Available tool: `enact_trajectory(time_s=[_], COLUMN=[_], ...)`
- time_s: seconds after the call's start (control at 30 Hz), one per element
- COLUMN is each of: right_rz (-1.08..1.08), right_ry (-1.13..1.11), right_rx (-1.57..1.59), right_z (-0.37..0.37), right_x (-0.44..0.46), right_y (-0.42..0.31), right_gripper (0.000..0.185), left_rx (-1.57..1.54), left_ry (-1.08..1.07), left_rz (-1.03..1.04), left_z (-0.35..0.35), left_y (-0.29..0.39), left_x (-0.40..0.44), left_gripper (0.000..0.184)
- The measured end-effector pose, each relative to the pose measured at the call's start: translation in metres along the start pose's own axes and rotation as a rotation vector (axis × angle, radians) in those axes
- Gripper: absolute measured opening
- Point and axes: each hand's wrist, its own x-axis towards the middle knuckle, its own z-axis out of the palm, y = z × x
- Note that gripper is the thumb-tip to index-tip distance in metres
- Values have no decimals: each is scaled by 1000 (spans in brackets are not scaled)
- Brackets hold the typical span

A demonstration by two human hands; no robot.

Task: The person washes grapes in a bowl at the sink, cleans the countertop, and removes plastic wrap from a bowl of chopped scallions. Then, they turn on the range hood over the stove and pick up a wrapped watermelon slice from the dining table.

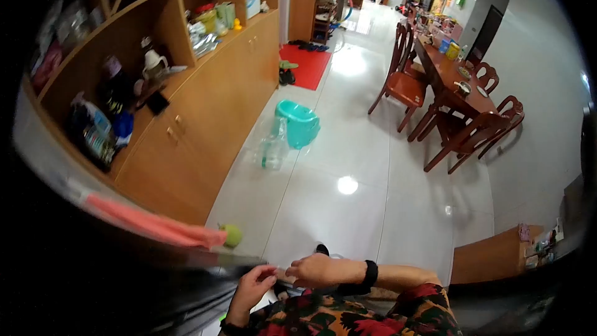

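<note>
My left hand (252, 290) is raised at the bottom of the view, its fingers curled and thumb near the fingertips. Close on its right is my right hand (314, 270), fingers bent toward the left hand, with a black band (370, 273) on that wrist. The fingertips of both hands nearly meet; whether something small lies between them cannot be made out. Beyond the left hand, a green round fruit (231, 235) rests on the floor beside the end of a pink cloth (152, 223).
A wooden cabinet (211, 102) with filled shelves runs along the left. On the floor stand a teal tub (298, 126) and clear plastic bottles (270, 152). A red mat (308, 65) lies farther back. At right are a dining table (451, 78) and wooden chairs (405, 89).
</note>
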Motion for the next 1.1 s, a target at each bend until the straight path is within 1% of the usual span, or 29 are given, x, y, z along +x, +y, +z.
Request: enact_trajectory(time_s=[0.07,0.1,0.13,0.2,0.27,0.3,0.33,0.4,0.43,0.47,0.53,0.57,0.6,0.67,0.73,0.8,0.93,1.0,1.03,1.07,1.1], right_rz=[0,-20,-46,-50,-83,-58,-48,-65,-42,-19,-76,-55,-66,-127,-85,-76,-133,-209,-228,-235,-256], right_ry=[-15,-43,-72,-77,-34,-52,-69,-58,-123,-192,-112,-186,-193,-166,-205,-164,-180,-188,-136,-153,-149], right_rx=[-15,-36,-70,-43,7,3,1,138,81,29,96,6,11,112,130,118,84,67,96,108,124], right_z=[-21,-28,-38,-61,-79,-94,-102,-107,-115,-122,-129,-119,-121,-130,-144,-160,-188,-199,-206,-210,-214], right_x=[-1,2,4,2,0,-2,-1,-2,-2,-2,-9,-12,-9,-7,2,11,35,43,45,45,44], right_y=[26,43,61,93,120,128,138,161,163,163,171,176,184,197,205,217,241,251,254,259,266], right_gripper=[27,27,27,27,28,29,30,29,28,27,24,21,21,18,18,18,20,21,22,22,21], left_rx=[-115,-100,-143,-166,-165,-176,-112,-135,-133,-131,-186,-221,-255,-272,-278,-332,-403,-483,-487,-496,-536], left_ry=[97,161,211,306,356,394,410,405,432,423,413,392,369,346,309,268,326,283,244,257,189], left_rz=[-65,-105,-82,-46,-44,-32,-23,38,19,55,-3,-46,-83,-120,-137,-94,-102,-99,-75,-89,-80], left_z=[4,7,7,13,19,23,26,26,28,29,33,36,35,34,29,22,3,-3,-4,-2,2], left_y=[14,26,21,38,59,73,88,100,108,116,133,131,129,134,136,143,152,162,164,168,172], left_x=[22,35,51,79,103,116,128,149,157,164,182,188,197,222,243,263,295,307,314,321,329], left_gripper=[26,25,26,25,25,25,21,20,20,22,22,23,23,23,23,22,22,23,25,25,26])
